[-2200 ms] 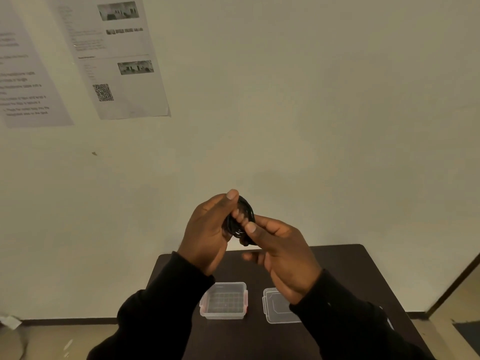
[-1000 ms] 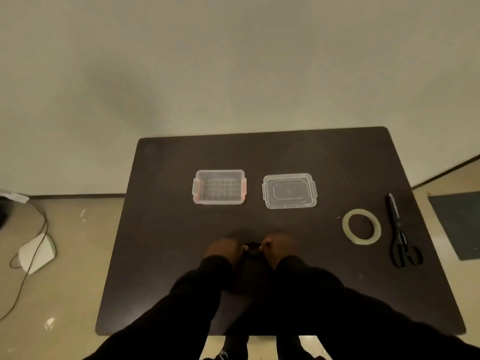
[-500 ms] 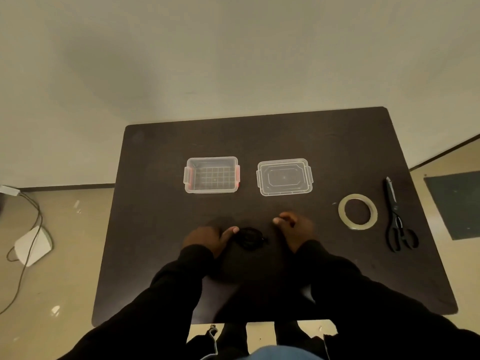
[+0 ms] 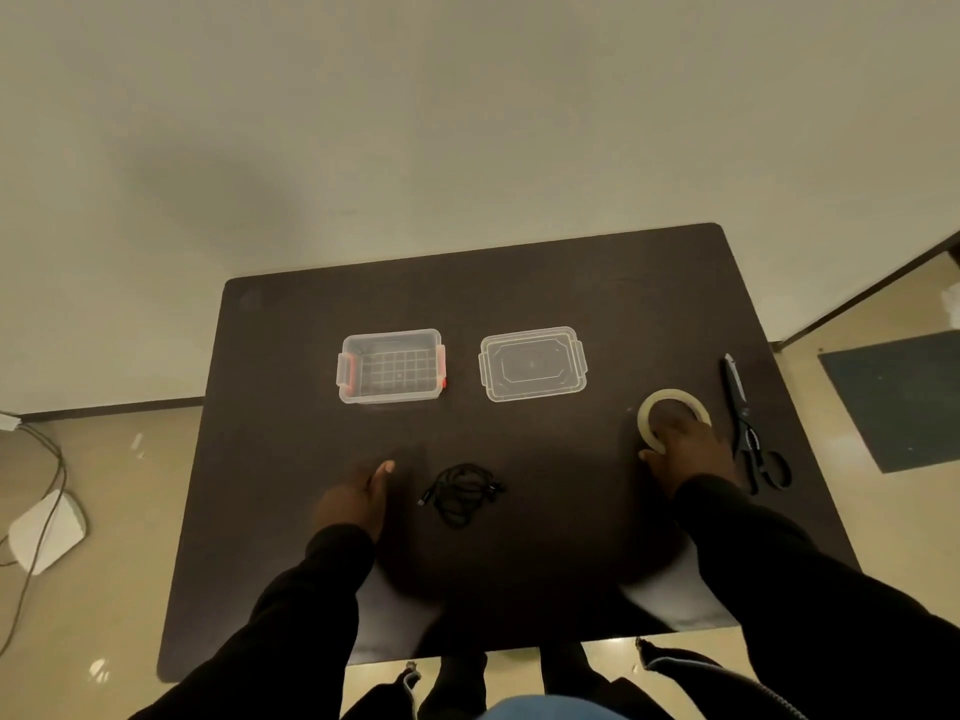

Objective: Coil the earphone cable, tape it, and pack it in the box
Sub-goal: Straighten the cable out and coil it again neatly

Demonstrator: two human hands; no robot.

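Note:
The coiled black earphone cable [image 4: 461, 493] lies loose on the dark table [image 4: 291, 407], near its front middle. My left hand [image 4: 356, 498] rests on the table just left of the coil, apart from it and holding nothing. My right hand [image 4: 688, 452] is out to the right on the roll of clear tape [image 4: 670, 394], fingers inside the ring and thumb against its outer rim. The clear plastic box [image 4: 390, 336] with red latches stands open and empty beyond the coil. Its clear lid [image 4: 532, 363] lies flat to the box's right.
Black scissors [image 4: 748, 433] lie just right of the tape, near the table's right edge. A white device with cables [image 4: 47, 530] sits on the floor to the left. A wall runs behind the table's far edge.
Both hands lowered the coil to the table and let go of it. The left hand drew slightly left. The right hand moved right onto the tape roll.

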